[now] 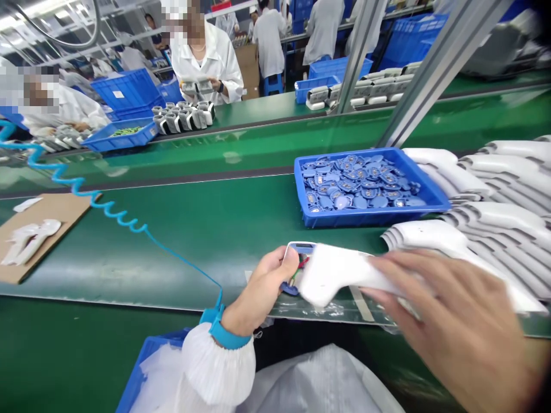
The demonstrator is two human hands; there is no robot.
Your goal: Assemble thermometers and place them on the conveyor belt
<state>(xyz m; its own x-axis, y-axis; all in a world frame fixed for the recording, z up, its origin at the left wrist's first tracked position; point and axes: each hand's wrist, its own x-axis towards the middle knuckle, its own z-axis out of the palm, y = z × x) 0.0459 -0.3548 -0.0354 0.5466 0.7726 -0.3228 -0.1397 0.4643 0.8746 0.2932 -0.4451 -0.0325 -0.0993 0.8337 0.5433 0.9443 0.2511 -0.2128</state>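
- While both hands are held close together at six o'clock, a small display board (301, 250) is gripped by the left hand (258, 287).
- A white pistol-shaped plastic housing (344, 275) is clasped by the right hand (447, 321) beside it.
- A blue tray (370, 216) is seen at one o'clock.

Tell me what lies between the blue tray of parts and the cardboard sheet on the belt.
In the head view, the green conveyor belt lies there, crossed by a coiled blue cord.
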